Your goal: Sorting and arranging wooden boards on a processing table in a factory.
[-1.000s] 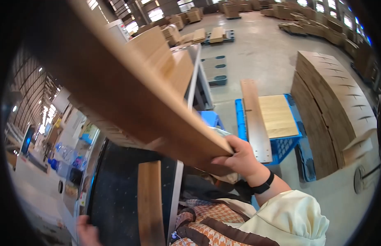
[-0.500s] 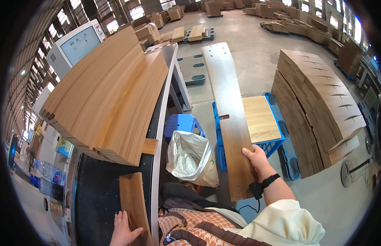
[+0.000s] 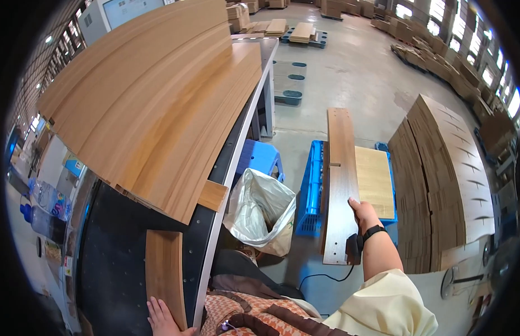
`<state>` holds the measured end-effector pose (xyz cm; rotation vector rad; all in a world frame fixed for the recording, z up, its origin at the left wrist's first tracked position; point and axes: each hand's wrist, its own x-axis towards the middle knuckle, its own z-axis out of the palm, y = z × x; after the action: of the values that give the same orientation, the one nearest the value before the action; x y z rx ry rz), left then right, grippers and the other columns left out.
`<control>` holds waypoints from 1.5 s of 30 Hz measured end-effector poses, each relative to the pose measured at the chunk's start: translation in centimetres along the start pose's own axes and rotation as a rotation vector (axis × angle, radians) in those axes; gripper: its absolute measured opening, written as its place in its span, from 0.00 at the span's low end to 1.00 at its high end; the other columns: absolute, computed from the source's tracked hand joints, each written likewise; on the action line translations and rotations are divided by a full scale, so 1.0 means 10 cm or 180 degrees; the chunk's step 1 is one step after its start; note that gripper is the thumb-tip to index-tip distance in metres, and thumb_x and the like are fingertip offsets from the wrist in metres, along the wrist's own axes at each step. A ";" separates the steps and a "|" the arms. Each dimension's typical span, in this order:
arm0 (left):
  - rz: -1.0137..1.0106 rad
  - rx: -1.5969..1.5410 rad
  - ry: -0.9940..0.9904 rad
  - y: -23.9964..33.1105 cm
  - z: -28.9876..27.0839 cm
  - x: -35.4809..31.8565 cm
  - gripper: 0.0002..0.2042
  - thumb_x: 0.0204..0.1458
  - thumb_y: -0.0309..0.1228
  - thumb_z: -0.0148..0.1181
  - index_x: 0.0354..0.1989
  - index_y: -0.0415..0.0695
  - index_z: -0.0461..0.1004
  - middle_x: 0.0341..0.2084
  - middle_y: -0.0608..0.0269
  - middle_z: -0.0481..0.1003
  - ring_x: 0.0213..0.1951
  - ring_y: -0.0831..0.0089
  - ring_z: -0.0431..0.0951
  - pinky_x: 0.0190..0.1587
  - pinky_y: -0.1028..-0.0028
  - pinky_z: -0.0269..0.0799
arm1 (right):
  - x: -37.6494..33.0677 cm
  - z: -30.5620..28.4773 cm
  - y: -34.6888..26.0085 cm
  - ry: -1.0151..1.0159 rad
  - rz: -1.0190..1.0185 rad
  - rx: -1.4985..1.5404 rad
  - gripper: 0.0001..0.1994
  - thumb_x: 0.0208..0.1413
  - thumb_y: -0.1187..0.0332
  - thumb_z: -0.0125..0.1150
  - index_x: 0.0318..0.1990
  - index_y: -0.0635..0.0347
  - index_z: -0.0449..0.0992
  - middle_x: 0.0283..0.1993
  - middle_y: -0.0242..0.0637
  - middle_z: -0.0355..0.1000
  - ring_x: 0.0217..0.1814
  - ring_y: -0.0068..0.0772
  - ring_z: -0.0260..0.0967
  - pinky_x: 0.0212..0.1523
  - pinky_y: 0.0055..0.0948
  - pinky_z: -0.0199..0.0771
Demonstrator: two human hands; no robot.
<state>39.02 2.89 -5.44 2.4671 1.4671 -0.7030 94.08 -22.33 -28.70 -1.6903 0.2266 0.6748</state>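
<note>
1 head-worn fisheye view looks steeply down over workbench and floor.

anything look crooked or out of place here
Slightly. One short wooden block pokes out from under the big plank stack, past the table edge. The long plank under the right hand has a small notch in one side. Nothing looks spilled.

Black worktable, lower left of frame: big stack of wooden planks across its upper part, one short plank lying flat near bottom edge. Concrete floor, centre/right: blue crate, blue stool, stacked boards at right.
</note>
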 end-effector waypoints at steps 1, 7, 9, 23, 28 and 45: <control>-0.0005 0.0031 -0.0036 0.00 -0.01 0.01 0.55 0.37 0.46 0.68 0.66 0.36 0.34 0.67 0.46 0.31 0.68 0.48 0.32 0.62 0.45 0.46 | 0.03 0.06 -0.02 -0.0035 0.0005 -0.0039 0.19 0.52 0.59 0.62 0.37 0.72 0.72 0.29 0.39 0.73 0.29 0.31 0.70 0.30 0.31 0.68; 0.0034 0.0497 0.0048 -0.01 0.16 0.07 0.56 0.36 0.52 0.66 0.66 0.38 0.36 0.67 0.48 0.34 0.68 0.50 0.34 0.62 0.48 0.49 | 0.20 0.15 -0.20 -0.0163 0.0109 0.0002 0.24 0.55 0.55 0.57 0.45 0.73 0.70 0.41 0.44 0.74 0.41 0.36 0.70 0.44 0.36 0.68; 0.0118 0.0669 0.0171 0.02 0.13 0.09 0.56 0.34 0.53 0.66 0.66 0.38 0.37 0.67 0.48 0.35 0.68 0.51 0.34 0.61 0.49 0.51 | 0.14 0.20 -0.34 -0.0105 0.0224 -0.0192 0.25 0.55 0.53 0.57 0.45 0.73 0.70 0.41 0.43 0.74 0.42 0.35 0.69 0.44 0.36 0.68; 0.0441 0.2055 0.1147 -0.24 0.43 0.24 0.27 0.55 0.30 0.37 0.65 0.39 0.46 0.66 0.51 0.45 0.66 0.55 0.48 0.54 0.61 0.65 | 0.42 -0.16 0.13 0.1110 -0.0833 -0.3096 0.25 0.52 0.54 0.58 0.44 0.73 0.72 0.41 0.57 0.72 0.45 0.51 0.71 0.45 0.38 0.70; 0.0470 0.2146 0.1301 -0.22 0.41 0.23 0.26 0.55 0.29 0.37 0.64 0.40 0.49 0.65 0.51 0.49 0.65 0.55 0.51 0.53 0.62 0.66 | -0.06 0.02 0.06 0.0791 -0.0393 -0.2745 0.27 0.50 0.53 0.60 0.47 0.72 0.70 0.47 0.59 0.70 0.50 0.55 0.68 0.49 0.39 0.68; 0.0390 0.1512 0.1824 -0.34 0.62 0.24 0.26 0.55 0.30 0.37 0.64 0.45 0.50 0.66 0.56 0.49 0.65 0.57 0.52 0.53 0.55 0.64 | -0.51 -0.04 0.37 0.0307 0.0175 -0.0677 0.15 0.59 0.66 0.50 0.49 0.66 0.69 0.43 0.39 0.73 0.43 0.34 0.69 0.45 0.33 0.66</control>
<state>35.18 4.02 -11.72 3.2992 1.4117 -0.3588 88.19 -24.73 -28.96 -1.9287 0.2782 0.6778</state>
